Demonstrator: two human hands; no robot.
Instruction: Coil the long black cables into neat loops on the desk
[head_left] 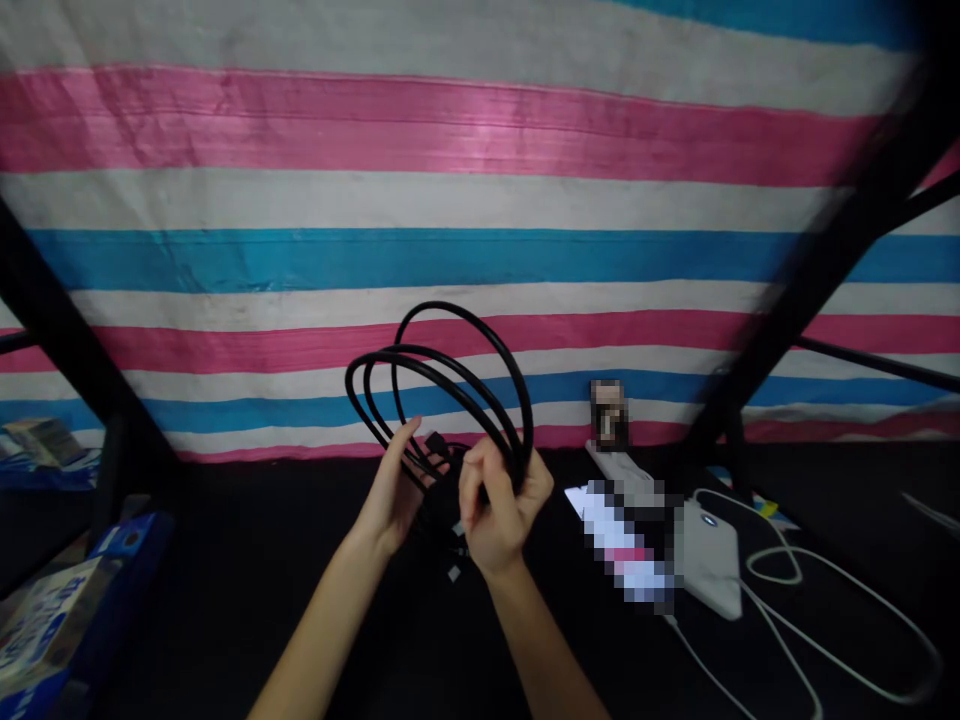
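Note:
A thick black cable (527, 400), wound in several loose loops, stands up in front of me between both hands. My right hand (499, 505) is closed around the loops on their right side, its fingers curled in. On the lower left of the coil, my left hand (391, 492) holds the cable with its thumb raised and its fingers partly hidden behind the loops. By the left fingertips is a dark plug (435, 443) at a cable end. Beneath the hands, small pale plug-like pieces (454, 573) show against the black surface, too dim to make out well.
To the right lie a lit phone (615, 545), blurred out, a white power bank (712, 560) and a looping white cord (847, 575). Blue-and-white packages (56, 620) sit at the left. Dark frame bars (810, 260) slant on both sides before a striped sheet (300, 200).

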